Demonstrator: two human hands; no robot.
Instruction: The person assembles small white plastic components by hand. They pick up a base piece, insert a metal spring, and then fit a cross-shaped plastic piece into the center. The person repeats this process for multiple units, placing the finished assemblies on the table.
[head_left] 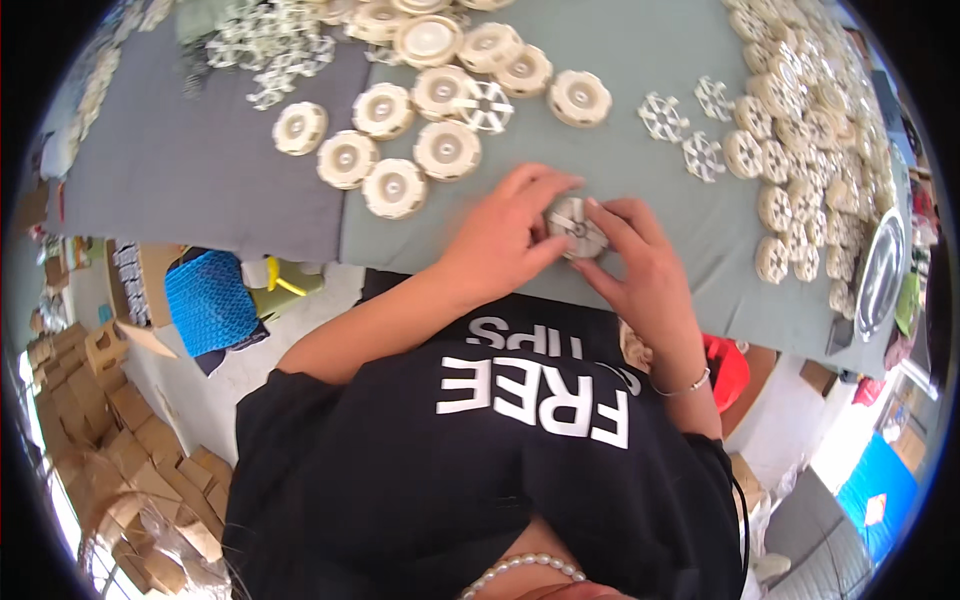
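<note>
Close to the table's near edge, both my hands grip a small round wheel (578,232) with a grey spoked face. My left hand (508,228) pinches it from the left, thumb low and fingers at the far rim. From the other side, my right hand (648,262) presses thumb and fingers on its rim and face. Just beyond lie several cream wheels (394,188) with plain round centres. One loose white spoked insert (486,106) leans among them. More spoked inserts (662,117) rest on the cloth to the right of my hands.
A large heap of cream wheels with spoked faces (775,208) covers the right side of the table (560,155). At the far left is a pile of loose spoked inserts (270,50). A blue stool seat (210,300) and cardboard boxes (130,410) stand below on the left.
</note>
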